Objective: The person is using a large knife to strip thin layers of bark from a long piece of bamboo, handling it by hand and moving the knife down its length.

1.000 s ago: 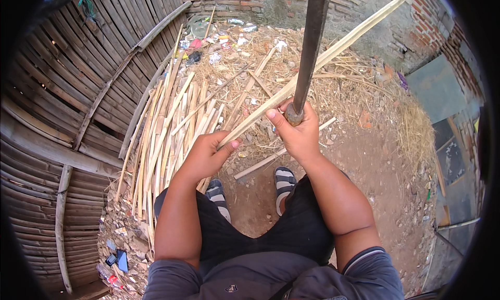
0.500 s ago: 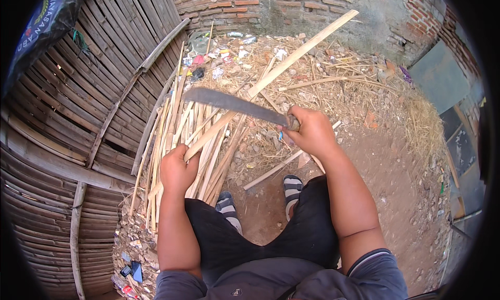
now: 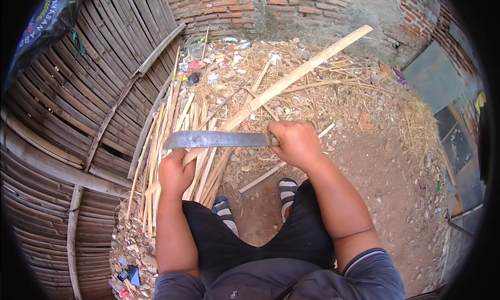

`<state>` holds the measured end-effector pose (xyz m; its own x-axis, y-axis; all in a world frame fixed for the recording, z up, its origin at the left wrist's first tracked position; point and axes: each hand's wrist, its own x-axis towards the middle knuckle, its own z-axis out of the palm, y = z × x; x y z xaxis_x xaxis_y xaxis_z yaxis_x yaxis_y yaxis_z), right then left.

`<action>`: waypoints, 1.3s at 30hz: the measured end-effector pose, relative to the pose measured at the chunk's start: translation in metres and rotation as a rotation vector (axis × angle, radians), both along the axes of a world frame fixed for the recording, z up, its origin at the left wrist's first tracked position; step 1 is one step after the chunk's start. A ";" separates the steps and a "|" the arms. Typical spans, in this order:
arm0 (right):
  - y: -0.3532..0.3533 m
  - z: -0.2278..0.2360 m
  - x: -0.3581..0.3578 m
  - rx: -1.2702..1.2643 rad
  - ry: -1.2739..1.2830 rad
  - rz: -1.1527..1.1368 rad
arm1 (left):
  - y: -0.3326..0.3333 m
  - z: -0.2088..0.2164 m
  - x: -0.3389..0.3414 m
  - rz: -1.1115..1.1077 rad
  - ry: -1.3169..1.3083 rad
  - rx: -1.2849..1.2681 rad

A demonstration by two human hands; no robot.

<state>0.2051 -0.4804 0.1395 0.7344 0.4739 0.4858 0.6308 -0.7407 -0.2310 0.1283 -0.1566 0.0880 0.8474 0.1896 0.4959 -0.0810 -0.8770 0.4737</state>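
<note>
A machete [image 3: 219, 139] with a long grey blade lies level across the view, its handle in my right hand [image 3: 294, 143], which is closed around it. The blade reaches left over a long pale bamboo strip [image 3: 291, 81], its tip just above my left hand. My left hand [image 3: 176, 172] is closed on the lower part of that strip, which slants up to the far right. Whether the blade touches the strip I cannot tell. Beneath and beside my left hand, many cut strips [image 3: 208, 180] lie in a loose pile.
A bamboo-slat wall [image 3: 47, 112] stands close on the left. At the back is a brick wall [image 3: 229, 8], with litter and straw before it. Grey panels [image 3: 435, 76] lean at the right. My sandalled feet [image 3: 286, 193] are near the pile, beside a loose stick [image 3: 263, 177].
My right hand has drawn nearer and slightly left, bringing the machete lower and level over the strip. The strip's far end has dipped a little and shifted right; my left hand keeps its grip.
</note>
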 end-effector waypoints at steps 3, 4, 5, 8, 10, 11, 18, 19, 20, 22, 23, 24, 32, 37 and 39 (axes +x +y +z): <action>-0.030 0.001 0.021 0.174 0.041 -0.192 | 0.007 0.004 -0.002 0.006 0.017 -0.003; -0.040 0.002 0.028 0.242 0.064 -0.287 | 0.009 0.003 -0.002 0.003 0.023 -0.012; -0.046 0.001 0.032 0.308 0.092 -0.385 | 0.010 0.002 -0.002 -0.002 0.035 -0.023; -0.050 -0.001 0.036 0.385 0.182 -0.377 | 0.010 0.005 -0.002 -0.044 0.200 -0.162; -0.040 -0.004 0.026 0.260 0.059 -0.218 | 0.011 0.007 -0.005 -0.077 0.282 -0.237; -0.033 -0.001 0.019 0.202 -0.008 -0.142 | 0.011 0.012 -0.006 -0.097 0.318 -0.269; -0.038 0.008 0.014 0.230 0.061 -0.053 | 0.055 0.056 -0.098 -0.196 0.546 -0.341; -0.045 0.010 0.017 0.292 0.102 -0.085 | 0.067 0.048 -0.120 -0.152 0.568 -0.328; -0.049 0.014 0.018 0.275 0.200 -0.121 | 0.064 0.048 -0.142 -0.119 0.587 -0.374; -0.045 0.009 0.015 0.255 0.190 -0.055 | 0.060 0.036 -0.182 -0.111 0.590 -0.439; -0.041 0.008 0.012 0.234 0.184 -0.022 | 0.062 0.020 -0.200 -0.132 0.581 -0.464; -0.036 0.009 0.006 0.156 0.203 0.053 | 0.061 0.006 -0.216 -0.143 0.597 -0.530; -0.020 0.014 -0.012 -0.075 0.270 0.246 | 0.043 -0.047 -0.290 -0.082 0.645 -0.703; -0.036 0.014 0.009 0.001 0.350 -0.018 | 0.044 -0.058 -0.292 -0.071 0.603 -0.593; -0.029 0.009 -0.001 -0.037 0.364 0.072 | 0.049 -0.064 -0.291 -0.053 0.646 -0.639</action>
